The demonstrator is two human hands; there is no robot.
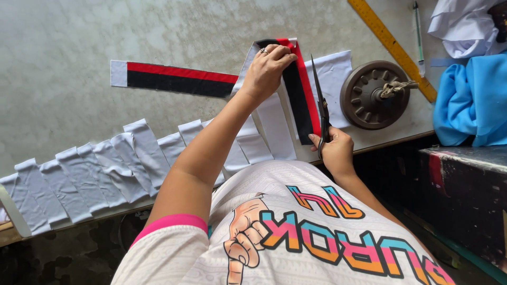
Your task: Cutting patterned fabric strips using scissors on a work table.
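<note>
- Striped fabric band [302, 100], red, black and white, lies on the table [68, 47] at about twelve o'clock from my body, running away from me; a second length of it [174, 79] branches off toward ten o'clock and lies flat.
- My left hand [268, 68] presses down on the far end of the band, fingers spread and flat rather than curled: it pins the cloth, it does not pinch it.
- My right hand [334, 150] has its grip closed round the handles of the scissors [321, 103], blades pointing toward twelve o'clock, just beside the red edge of the band.
- I judge the blades to be nearly together, though from this angle I cannot tell whether any cloth sits between them.
- To cut well, I would keep the left hand's pressure steady so the band stays taut and straight, with the fingertips kept to the nine o'clock side of the blade line.
- I would keep the lower blade low against the table and follow the red edge with long strokes, not short snips, so the edge comes out clean.
- Round metal weight [374, 95] sits on white cloth at two o'clock, near the scissors; I would mind my elbow room there.
- White fabric pieces [105, 163] overlap in a row along the near table edge from eight to eleven o'clock, well apart from the blades.
</note>
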